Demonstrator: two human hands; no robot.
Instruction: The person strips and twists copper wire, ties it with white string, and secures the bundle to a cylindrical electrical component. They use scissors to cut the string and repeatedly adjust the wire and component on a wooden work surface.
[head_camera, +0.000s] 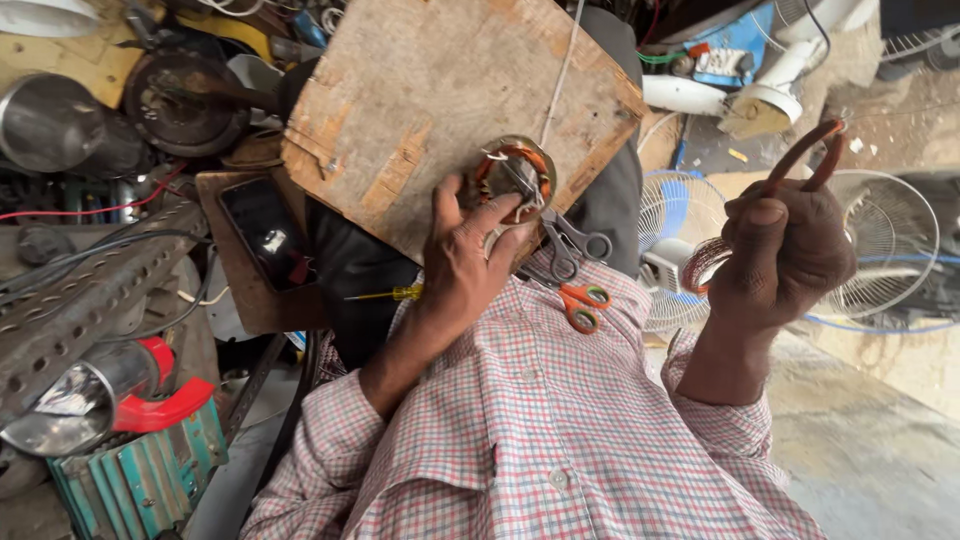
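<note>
On the wooden board (420, 90), my left hand (462, 262) pins the heavy, rigid stator (514, 172) by its rim, while my right hand (785, 250) clenches a springy, easily kinked copper coil (790, 165).

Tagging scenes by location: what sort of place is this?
Probably a small fan or motor repair workshop. The left hand steadies a motor stator on a worn wooden board, the right hand holds a copper wire coil, and fan guards lie around.

Stator (515, 178) on board (440, 90); scissors (580, 270) just beside (phone (262, 232) left).
</note>
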